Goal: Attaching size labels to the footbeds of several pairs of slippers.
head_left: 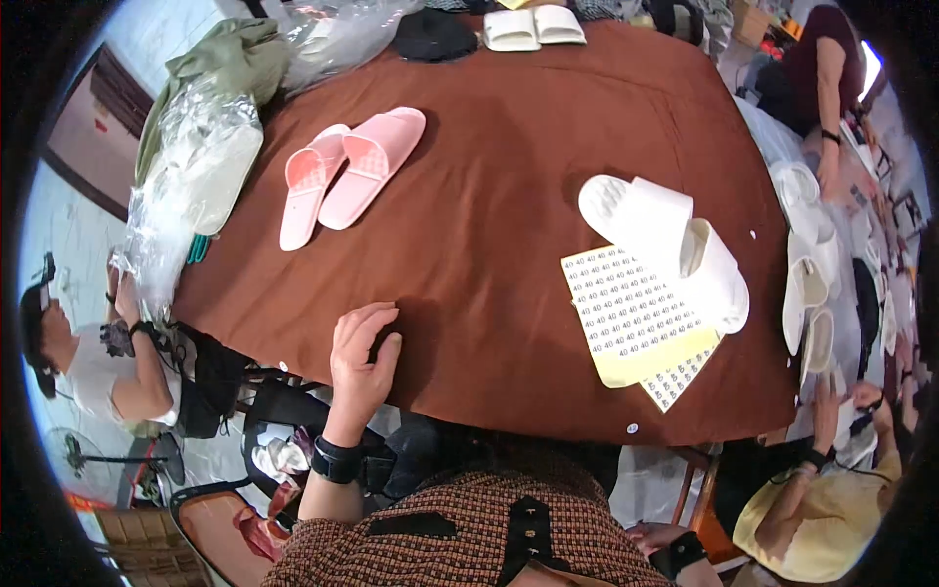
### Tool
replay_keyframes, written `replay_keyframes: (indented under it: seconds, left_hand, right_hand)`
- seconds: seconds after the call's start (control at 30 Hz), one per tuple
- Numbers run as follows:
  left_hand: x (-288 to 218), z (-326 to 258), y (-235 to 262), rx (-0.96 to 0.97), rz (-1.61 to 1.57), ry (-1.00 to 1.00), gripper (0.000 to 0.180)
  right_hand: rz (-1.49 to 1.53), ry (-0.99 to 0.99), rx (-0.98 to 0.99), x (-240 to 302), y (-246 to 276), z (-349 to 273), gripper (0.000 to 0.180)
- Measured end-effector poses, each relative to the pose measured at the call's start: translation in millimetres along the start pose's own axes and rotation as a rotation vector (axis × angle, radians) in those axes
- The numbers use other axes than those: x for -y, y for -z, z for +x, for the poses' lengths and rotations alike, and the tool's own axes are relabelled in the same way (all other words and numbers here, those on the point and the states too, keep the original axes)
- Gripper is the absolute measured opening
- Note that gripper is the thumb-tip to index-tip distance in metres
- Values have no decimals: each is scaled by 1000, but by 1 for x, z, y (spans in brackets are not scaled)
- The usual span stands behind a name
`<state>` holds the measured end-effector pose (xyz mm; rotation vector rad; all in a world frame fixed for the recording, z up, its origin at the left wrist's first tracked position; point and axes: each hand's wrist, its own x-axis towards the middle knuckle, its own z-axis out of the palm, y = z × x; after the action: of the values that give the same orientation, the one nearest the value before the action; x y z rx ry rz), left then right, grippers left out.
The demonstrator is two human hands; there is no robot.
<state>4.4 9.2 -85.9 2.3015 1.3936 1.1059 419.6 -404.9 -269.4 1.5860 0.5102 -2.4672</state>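
Observation:
My left hand is at the near edge of the brown-covered table, thumb apart from the bent fingers, holding nothing. My right hand is low by my lap; its fingers are mostly hidden. A pair of pink slippers lies beyond my left hand, toes pointing away and to the right. Over to the right, a pair of white slippers overlaps sheets of printed stickers. One white slipper leans across the other. The sheets have yellow margins and lie partly over each other.
Cream slippers and a black cap-like item sit at the far edge. Clear plastic bags and green cloth cover the left edge. Co-workers are at left and right. More white slippers lie on the right.

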Motion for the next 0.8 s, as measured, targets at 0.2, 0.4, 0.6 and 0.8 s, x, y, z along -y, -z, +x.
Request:
replay_keyframes:
  seconds: [0.2,0.4,0.6,0.8]
  left_hand:
    - [3,-2,2,7,-32,-20,27]
    - [6,-2,4,-6,-11,-57,28]
    - [4,-1,9,17,-26,-55,26]
    - [10,18,33,189,-79,-81,30]
  right_hand:
    - [322,332,231,56,7,-23,54]
    - [-322,392,-369,87,23,10,41]
    - [-702,644,-503,149,3,-23,30]
    - [-735,694,-468,231,-33,-89,28]
